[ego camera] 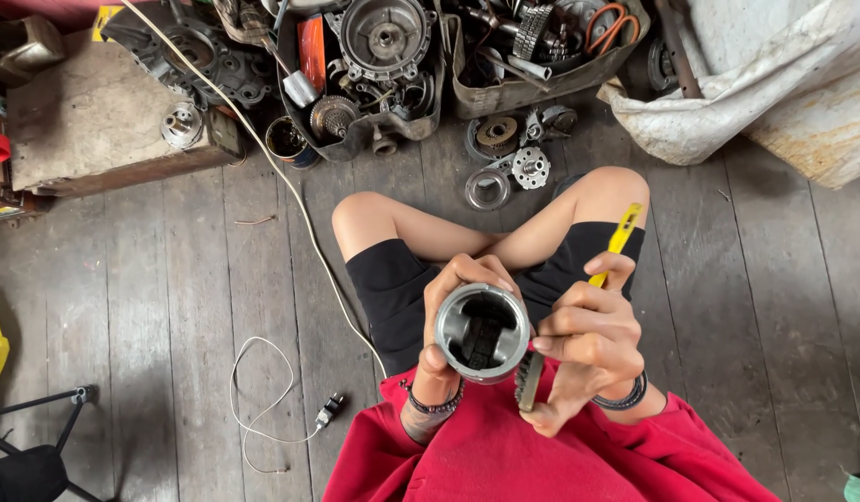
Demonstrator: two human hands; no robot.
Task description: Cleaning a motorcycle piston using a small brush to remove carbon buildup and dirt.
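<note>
From the head camera, I look down at my lap. I sit cross-legged on the wooden floor (170, 307).

My left hand (453, 307) holds a round metal piston (482, 332). My fingers are wrapped tight around its side, and my thumb sits on the rim near me. The open end of the piston points up at my face, so its long way runs from my lap up to my eyes. I can see dark inside it.

My right hand (583, 349) is just beside the piston on the right, touching its edge. Its fingers are curled shut on a yellow tool (618, 244), which sticks up and away toward my knee. A dark toothed ring (528, 381) is also in this hand, hanging below the piston.

So the piston lies to the left of my right fingers, very close. Both hands are at it.

Far up the floor sit loose engine parts (383, 65).
</note>
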